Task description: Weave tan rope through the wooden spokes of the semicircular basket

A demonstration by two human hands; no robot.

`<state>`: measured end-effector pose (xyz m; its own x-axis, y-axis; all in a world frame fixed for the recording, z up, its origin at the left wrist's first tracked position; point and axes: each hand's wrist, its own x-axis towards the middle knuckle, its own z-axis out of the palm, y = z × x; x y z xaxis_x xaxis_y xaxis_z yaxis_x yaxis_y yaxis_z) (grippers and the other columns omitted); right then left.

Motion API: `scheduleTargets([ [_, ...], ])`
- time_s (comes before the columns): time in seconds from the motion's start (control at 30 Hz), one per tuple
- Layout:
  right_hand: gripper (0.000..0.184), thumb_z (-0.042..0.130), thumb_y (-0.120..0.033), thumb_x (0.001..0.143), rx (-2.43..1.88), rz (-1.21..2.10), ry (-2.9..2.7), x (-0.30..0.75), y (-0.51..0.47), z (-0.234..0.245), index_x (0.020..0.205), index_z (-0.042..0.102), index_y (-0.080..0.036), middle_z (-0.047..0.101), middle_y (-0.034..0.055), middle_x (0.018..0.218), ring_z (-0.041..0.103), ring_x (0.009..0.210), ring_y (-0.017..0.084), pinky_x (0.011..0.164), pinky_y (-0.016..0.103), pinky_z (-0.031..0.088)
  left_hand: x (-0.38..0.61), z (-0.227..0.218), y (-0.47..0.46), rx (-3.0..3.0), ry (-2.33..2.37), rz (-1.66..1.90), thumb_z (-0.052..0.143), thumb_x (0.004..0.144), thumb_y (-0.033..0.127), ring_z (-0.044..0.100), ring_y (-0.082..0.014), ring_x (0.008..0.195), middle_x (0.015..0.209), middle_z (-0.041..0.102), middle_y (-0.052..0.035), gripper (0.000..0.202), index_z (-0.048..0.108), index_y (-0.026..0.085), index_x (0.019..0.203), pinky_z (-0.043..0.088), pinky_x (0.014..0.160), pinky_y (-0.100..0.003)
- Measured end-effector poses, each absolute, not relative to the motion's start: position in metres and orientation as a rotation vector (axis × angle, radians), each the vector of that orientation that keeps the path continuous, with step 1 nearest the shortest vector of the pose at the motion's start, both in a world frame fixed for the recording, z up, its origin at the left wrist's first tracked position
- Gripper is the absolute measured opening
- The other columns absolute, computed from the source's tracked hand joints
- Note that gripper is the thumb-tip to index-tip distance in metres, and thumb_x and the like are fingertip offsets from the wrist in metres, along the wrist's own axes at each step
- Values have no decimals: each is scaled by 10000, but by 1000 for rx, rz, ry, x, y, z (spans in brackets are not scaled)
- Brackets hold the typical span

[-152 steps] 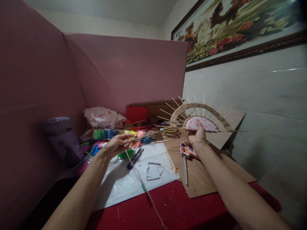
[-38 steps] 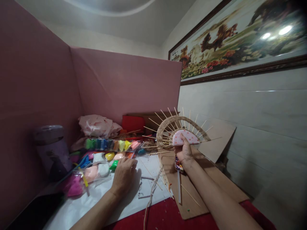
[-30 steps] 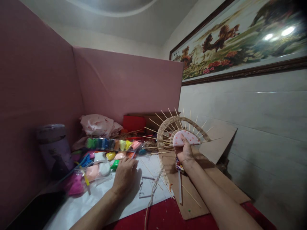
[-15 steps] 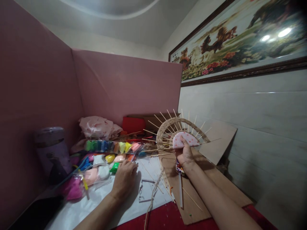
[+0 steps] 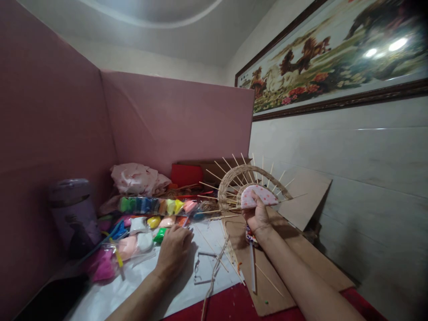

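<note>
My right hand (image 5: 258, 218) grips a half-round woven fan (image 5: 228, 178) by its lower middle, the thumb pressed on the white cloth-covered half disc with pink spots (image 5: 251, 197). Thin sticks fan outward from it through an arched band of woven cord. Below that hand, a piece of patterned cloth (image 5: 250, 236) and a pale glue stick (image 5: 253, 267) lie on brown cardboard (image 5: 277, 290). My left hand (image 5: 174, 249) rests on white paper (image 5: 177, 290), empty as far as I see, fingers loosely bent beside a green clay packet (image 5: 160, 235). Its fingertips are partly hidden.
Loose thin sticks (image 5: 214, 247) and a length of cord (image 5: 214, 272) lie between the hands. Several bright clay packets (image 5: 137, 224) spread out at left. A purple tumbler (image 5: 75, 218) stands by the pink partition (image 5: 177, 120). Bundled pink cloth (image 5: 138, 178) sits behind.
</note>
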<state>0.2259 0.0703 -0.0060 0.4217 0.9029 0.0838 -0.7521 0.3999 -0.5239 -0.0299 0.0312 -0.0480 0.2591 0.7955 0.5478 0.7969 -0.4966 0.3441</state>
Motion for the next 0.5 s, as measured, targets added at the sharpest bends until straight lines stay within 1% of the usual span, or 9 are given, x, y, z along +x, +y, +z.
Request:
scheduleTargets([
  [0.13, 253, 712, -175, 548, -409, 1116, -314, 226, 70, -7, 755, 567, -189, 651, -82, 599, 567, 452, 51, 366, 116, 442, -29, -46, 29, -2493, -1585, -1078, 468, 772, 159, 485, -194, 783, 742, 586, -53, 176, 609, 174, 668, 335, 708, -319],
  [0.33, 250, 710, -189, 573, -399, 1122, -286, 226, 71, -7, 781, 572, -194, 656, -77, 617, 584, 473, 65, 388, 136, 469, -29, -44, 28, -2486, -1645, -1072, 443, 770, 158, 476, -194, 784, 763, 564, -61, 175, 603, 170, 702, 339, 721, -327],
  [0.5, 239, 705, -162, 574, -410, 1113, -270, 225, 71, -7, 763, 563, -192, 655, -79, 606, 590, 476, 61, 402, 126, 472, -28, -44, 27, -2471, -1677, -1081, 440, 755, 150, 469, -190, 768, 749, 544, -57, 158, 572, 170, 669, 338, 716, -328],
])
